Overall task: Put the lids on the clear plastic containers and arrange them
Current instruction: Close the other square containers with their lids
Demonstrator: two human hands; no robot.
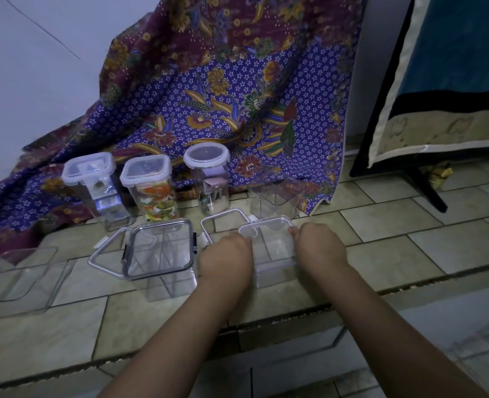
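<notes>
My left hand (226, 254) and my right hand (320, 245) grip the two sides of a clear square container (275, 254) on the tiled floor, with a clear lid (266, 226) resting on its top. To its left stands another clear container with a dark-edged lid (160, 248) on it. A loose white-rimmed lid (223, 218) lies behind my left hand, and another loose lid (105, 254) lies further left. Three lidded containers stand at the back: one (89, 179), one with colourful contents (151, 185), and a round one (209, 173). An open empty container (275, 199) stands at back right.
A patterned purple cloth (223, 90) hangs behind the row of containers. An empty clear container (22, 277) lies at far left. A dark stand leg (430, 191) and a hanging blue cloth (453, 81) are at right. A step edge (266, 320) runs across the floor below my arms.
</notes>
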